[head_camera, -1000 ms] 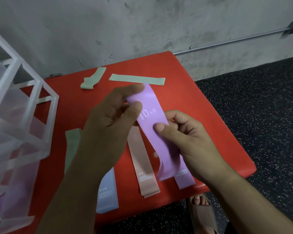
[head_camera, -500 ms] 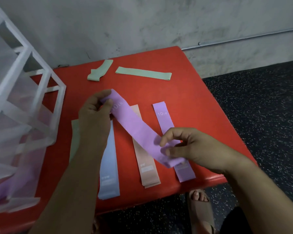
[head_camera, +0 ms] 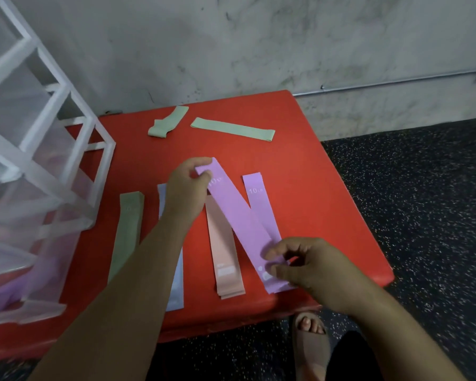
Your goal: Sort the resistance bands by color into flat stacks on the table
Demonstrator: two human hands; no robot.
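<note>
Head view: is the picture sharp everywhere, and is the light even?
Head view: soft, dim light, no glare on the red table; the "10" on the flat purple band reads clearly; the right hand and the speckled floor look smeared; wide-angle lens slants the white drawer frame.

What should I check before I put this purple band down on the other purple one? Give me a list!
1. Left hand pinches the far end of the held purple band: ok.
2. Right hand pinches its near end: ok.
3. Colour matches the flat purple band on the table: ok.
4. Lined up with that band: not ok; it slants across the far end of the pink stack.
5. Held band untwisted: ok.
</note>
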